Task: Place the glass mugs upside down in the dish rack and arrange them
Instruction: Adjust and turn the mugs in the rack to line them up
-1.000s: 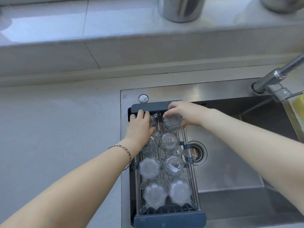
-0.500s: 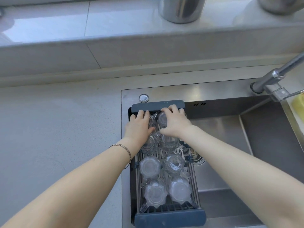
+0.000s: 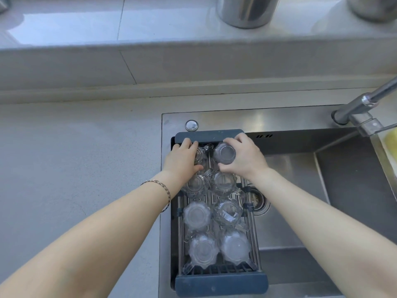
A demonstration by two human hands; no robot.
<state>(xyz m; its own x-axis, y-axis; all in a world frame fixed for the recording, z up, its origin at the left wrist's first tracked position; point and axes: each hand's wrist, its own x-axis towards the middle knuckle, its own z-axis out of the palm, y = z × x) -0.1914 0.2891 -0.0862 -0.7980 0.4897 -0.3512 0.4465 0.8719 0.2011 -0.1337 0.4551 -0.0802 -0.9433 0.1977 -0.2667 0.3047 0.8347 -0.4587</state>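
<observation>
A wire dish rack with dark blue end bars (image 3: 221,281) spans the left side of the steel sink. Several clear glass mugs stand upside down in it in two columns. My left hand (image 3: 182,161) grips the far-left mug (image 3: 201,154), whose handle points right. My right hand (image 3: 247,157) wraps around the far-right mug (image 3: 224,152), bottom up. Nearer me sit more upturned mugs, such as the mug with a label (image 3: 228,214) and the front-left mug (image 3: 204,251).
The sink basin (image 3: 290,201) with its drain (image 3: 260,201) lies right of the rack. A chrome faucet (image 3: 363,106) reaches in from the upper right. A yellow sponge (image 3: 392,139) sits at the right edge. The grey counter (image 3: 75,168) stretches left; metal pots (image 3: 245,9) stand on the sill.
My right hand has shifted from lying over the far-right mug to gripping its right side, so its upturned base now shows. My left hand has stayed on the far-left mug.
</observation>
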